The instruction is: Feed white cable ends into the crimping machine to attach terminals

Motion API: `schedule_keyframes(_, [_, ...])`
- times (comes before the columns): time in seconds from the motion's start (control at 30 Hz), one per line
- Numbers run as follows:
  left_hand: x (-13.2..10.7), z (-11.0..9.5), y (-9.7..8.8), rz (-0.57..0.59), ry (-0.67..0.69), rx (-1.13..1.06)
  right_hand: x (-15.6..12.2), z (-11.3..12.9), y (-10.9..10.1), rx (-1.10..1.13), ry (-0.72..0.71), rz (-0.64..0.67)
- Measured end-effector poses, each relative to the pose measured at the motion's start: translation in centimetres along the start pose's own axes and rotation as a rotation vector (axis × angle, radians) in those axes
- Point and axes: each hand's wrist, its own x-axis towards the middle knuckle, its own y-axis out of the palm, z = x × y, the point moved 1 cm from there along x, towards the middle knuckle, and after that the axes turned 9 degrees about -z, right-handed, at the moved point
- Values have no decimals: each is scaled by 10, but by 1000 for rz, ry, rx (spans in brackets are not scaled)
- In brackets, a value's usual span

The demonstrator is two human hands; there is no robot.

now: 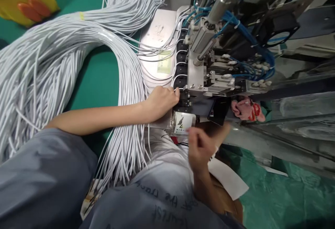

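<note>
Thin white cable end (175,89) pinched by left hand (162,101) at steel fixture (195,76).

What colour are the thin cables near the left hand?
White; the head view shows the thin white cables best, at the left hand.

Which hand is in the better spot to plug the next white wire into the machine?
Left. The left hand pinches a wire right at the machine's black slots. The right hand is blurry, beside the label, not at the slots.
</note>
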Motion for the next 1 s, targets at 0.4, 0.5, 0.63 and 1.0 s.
schedule_keyframes(0.4, [-18, -38, 4, 109, 495, -1140, -31, 12, 7, -131, -33, 585])
schedule_keyframes(0.5, [-13, -33, 10, 269, 424, -1315, -12, 15, -34, -26, 52, 578])
schedule_keyframes(0.63, [-11, -30, 10, 324, 340, -1465, 2, 10, -55, 257, 249, 223])
schedule_keyframes(1.0, [-14, -35, 6, 246, 87, -1706, 4, -2, -31, 496, 118, -56])
